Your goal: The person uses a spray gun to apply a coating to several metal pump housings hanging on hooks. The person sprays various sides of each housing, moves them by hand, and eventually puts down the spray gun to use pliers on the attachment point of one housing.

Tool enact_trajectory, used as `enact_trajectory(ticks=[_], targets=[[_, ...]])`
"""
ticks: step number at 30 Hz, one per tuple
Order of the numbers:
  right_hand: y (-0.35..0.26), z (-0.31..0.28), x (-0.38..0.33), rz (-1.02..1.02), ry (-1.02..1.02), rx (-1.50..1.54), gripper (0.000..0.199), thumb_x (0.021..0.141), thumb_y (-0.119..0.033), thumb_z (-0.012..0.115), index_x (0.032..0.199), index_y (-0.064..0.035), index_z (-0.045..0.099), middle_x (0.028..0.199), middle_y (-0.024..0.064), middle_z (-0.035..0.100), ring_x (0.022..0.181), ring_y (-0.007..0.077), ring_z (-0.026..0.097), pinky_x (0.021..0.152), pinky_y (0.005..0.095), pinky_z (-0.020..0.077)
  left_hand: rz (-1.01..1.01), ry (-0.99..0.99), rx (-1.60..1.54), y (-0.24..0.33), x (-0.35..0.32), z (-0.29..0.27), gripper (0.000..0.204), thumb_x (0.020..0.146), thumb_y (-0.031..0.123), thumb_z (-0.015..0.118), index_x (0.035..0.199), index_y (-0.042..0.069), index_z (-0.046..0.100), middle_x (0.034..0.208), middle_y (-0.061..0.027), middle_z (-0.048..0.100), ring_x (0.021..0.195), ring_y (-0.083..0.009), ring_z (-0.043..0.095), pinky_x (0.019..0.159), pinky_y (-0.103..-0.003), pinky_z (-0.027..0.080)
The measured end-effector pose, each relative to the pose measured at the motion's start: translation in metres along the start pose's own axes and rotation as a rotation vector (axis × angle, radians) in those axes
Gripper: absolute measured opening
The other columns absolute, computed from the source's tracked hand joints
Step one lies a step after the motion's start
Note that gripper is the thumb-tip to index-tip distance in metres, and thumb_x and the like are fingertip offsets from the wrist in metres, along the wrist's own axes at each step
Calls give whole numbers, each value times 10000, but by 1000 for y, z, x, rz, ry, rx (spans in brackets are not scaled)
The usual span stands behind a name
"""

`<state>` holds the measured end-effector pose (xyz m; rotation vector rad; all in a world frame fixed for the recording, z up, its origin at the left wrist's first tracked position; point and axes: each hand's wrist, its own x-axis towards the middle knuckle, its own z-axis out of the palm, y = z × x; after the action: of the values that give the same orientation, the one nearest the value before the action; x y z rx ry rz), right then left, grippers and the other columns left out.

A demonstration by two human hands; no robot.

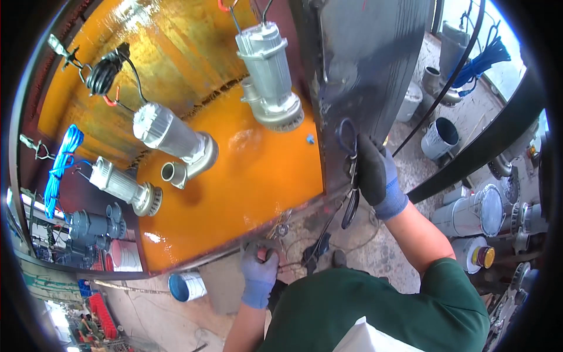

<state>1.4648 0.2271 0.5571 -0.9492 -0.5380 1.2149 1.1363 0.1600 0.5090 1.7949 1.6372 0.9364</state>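
Observation:
My right hand (375, 176), in a dark-palmed glove with a blue-grey cuff, is raised beside a grey metal panel. Its fingers are closed round a black looped bundle (350, 209) that looks like coiled cable; loops show above and below the grip. Lower down, my left hand (260, 268), gloved too, is closed at the front edge of an orange basin (234, 193). A small red thing (261, 253) shows between its thumb and fingers; its kind is unclear. Over the basin hang three silver submersible pumps, the nearest pump (271, 76) at the right, another pump (176, 138) mid-left, and a smaller pump (124, 185) further left.
A blue cable bundle (61, 170) and a black cable coil (102, 76) hang by the pumps. A white bucket (187, 286) stands below the basin's front edge. At right are a grey bucket (440, 139), drums (469, 214) and a dark curved bar (487, 149).

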Motion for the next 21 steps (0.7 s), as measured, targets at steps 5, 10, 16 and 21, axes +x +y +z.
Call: enact_trajectory(ticks=[5, 10, 16, 21], targets=[[-44, 26, 20, -364, 28, -11, 318, 1072, -393, 617, 1024, -85, 682, 780, -9, 659, 614, 101, 602, 556, 257, 473, 91, 45, -54, -10, -3, -2, 166, 710, -44, 679, 858, 31, 692, 995, -135, 646, 968, -303, 624, 904, -394, 509], [-45, 36, 39, -218, 96, -48, 308, 1089, -338, 590, 1040, -51, 692, 792, 25, 669, 639, 126, 618, 598, 277, 488, 106, 74, -3, -11, -1, -2, 180, 723, -43, 690, 882, 41, 695, 1009, -131, 660, 963, -287, 640, 883, -385, 517], [22, -47, 49, -401, 93, -124, 284, 1068, -172, 575, 1267, 7, 669, 1109, 125, 720, 988, 214, 700, 897, 353, 552, 44, 42, -338, -10, 14, -7, 235, 768, -11, 676, 1002, 5, 658, 1053, -103, 681, 952, -178, 637, 880, -328, 528], [98, -65, -17, -521, -126, -462, 247, 1001, -62, 644, 1234, 14, 678, 1150, 111, 695, 1008, 196, 681, 937, 341, 533, -86, -58, -632, -12, 34, -8, 319, 756, 22, 683, 1071, -4, 642, 1059, -100, 671, 967, -193, 642, 897, -340, 529]])
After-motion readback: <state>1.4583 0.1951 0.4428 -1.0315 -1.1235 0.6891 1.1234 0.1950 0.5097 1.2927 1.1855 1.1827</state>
